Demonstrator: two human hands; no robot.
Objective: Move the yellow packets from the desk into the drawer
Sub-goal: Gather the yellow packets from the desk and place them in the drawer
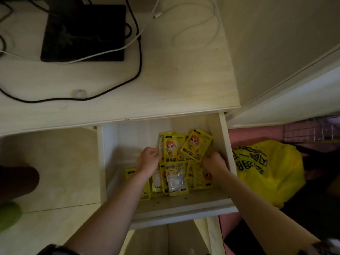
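The white drawer [128, 137] stands pulled out under the desk [165, 85]. Several yellow packets with a cartoon face lie inside it, most in a heap near the front [177, 183]. My left hand [148, 160] grips the left edge of an upright stack of yellow packets [172, 150]. My right hand [214, 162] holds the lower corner of a tilted yellow packet [196, 145] leaning against the drawer's right wall. Both hands are inside the drawer. No yellow packet is visible on the desk top.
On the desk lie a black monitor base [84, 34], a black cable [136, 74], a white cable [193, 24] and a small clear ring [79, 92]. A yellow plastic bag [265, 168] sits on the floor right of the drawer, a green object [9, 216] at the far left.
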